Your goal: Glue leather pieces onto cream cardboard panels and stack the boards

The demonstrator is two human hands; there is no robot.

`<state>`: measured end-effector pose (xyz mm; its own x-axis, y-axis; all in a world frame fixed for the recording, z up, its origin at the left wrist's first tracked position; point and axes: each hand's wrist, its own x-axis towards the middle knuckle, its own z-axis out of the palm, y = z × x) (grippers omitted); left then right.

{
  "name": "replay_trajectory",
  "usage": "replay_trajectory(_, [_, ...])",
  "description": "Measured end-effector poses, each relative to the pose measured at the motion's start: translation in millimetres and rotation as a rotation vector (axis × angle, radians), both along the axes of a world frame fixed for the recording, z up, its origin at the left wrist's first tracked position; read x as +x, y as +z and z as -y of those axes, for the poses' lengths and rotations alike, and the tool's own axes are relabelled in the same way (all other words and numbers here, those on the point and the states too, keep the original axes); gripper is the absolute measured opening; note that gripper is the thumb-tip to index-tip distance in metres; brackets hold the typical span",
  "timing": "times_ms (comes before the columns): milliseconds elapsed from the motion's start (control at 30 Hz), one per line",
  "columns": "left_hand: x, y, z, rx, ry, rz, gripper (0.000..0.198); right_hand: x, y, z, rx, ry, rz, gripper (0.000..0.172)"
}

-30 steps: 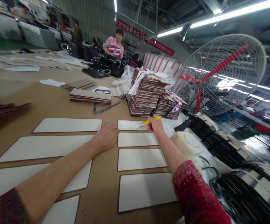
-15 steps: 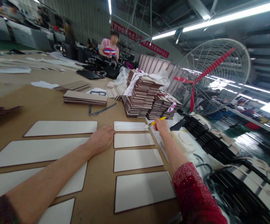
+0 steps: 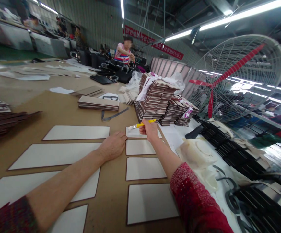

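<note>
My right hand [image 3: 149, 130] grips a paintbrush [image 3: 140, 124] with a yellow handle. Its pale bristles touch the left part of the farthest small white panel [image 3: 144, 133], where whitish wet streaks show. My left hand [image 3: 113, 145] lies low on the brown work surface, fingers reaching to that panel's left edge, nothing visible held in it. Below it in the same column lie three more white panels, one of them a larger panel [image 3: 152, 204] nearest me. Longer white panels [image 3: 77, 132] form a second column on the left, partly covered by my left forearm.
Tall stacks of brown-edged boards [image 3: 157, 97] stand behind the panels. A smaller board stack [image 3: 98, 103], scissors [image 3: 110, 98] and a dark strip [image 3: 116, 115] lie farther left. At right are a whitish tub [image 3: 196, 150], black strapped pieces [image 3: 218, 139] and a large fan [image 3: 210, 85]. A person [image 3: 124, 53] works behind.
My right hand has drawn the brush leftward along the far small panel, from its right end to its left part. My left hand stays at the panel's edge. The view has turned slightly left.
</note>
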<state>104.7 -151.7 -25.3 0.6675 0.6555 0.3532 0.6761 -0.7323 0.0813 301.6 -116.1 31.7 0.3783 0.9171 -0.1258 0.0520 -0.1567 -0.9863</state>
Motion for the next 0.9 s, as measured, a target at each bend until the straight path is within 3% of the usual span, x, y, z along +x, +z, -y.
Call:
replay_trajectory(133, [0, -0.2, 0, 0.002, -0.003, -0.001, 0.026, 0, -0.2, 0, -0.018, 0.016, 0.062, 0.023])
replay_trajectory(400, [1, -1.3, 0, 0.012, -0.004, 0.0, 0.026, 31, 18.6, -3, 0.006, -0.009, 0.176, 0.023])
replay_trajectory(667, [0, -0.2, 0, 0.015, 0.005, -0.014, 0.027, 16, 1.0, -11, -0.062, 0.054, 0.146, 0.028])
replay_trajectory(900, [0, 0.2, 2, 0.033, -0.002, -0.019, 0.027, 63, 9.3, -10, -0.159, 0.0, 0.268, 0.027])
